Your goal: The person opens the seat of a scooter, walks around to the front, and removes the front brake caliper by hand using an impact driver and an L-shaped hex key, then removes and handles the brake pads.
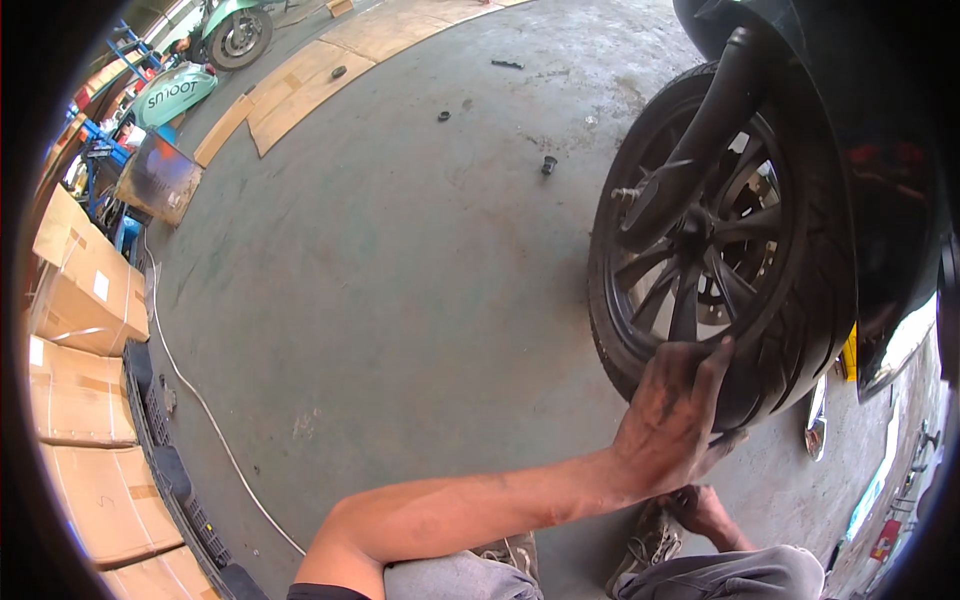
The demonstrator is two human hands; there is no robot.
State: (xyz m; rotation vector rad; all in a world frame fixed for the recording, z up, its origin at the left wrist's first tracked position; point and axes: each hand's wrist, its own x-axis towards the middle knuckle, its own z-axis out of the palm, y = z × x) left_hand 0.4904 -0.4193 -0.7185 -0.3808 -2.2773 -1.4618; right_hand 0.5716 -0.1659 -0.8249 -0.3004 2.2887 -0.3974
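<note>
A black scooter wheel (690, 270) with several spokes and a dark tire stands at the right, under a black body. A black tubular arm (715, 110) runs down across the wheel, with a threaded bolt end (626, 194) sticking out of it. My left hand (672, 415) grips the wheel's lower edge, fingers over the tire and rim, thumb side partly hidden. Below it, beside my shoe (652, 545), my right hand (705, 515) is low with its fingers curled. Whether it holds anything is hidden.
Small black parts, one a cylinder (549, 165), lie on the grey floor (400, 280). Cardboard boxes (90, 390) line the left side near a white cable (200, 400). Flattened cardboard (330, 75), a green body panel (178, 95) and another scooter's wheel (240, 40) are farther off.
</note>
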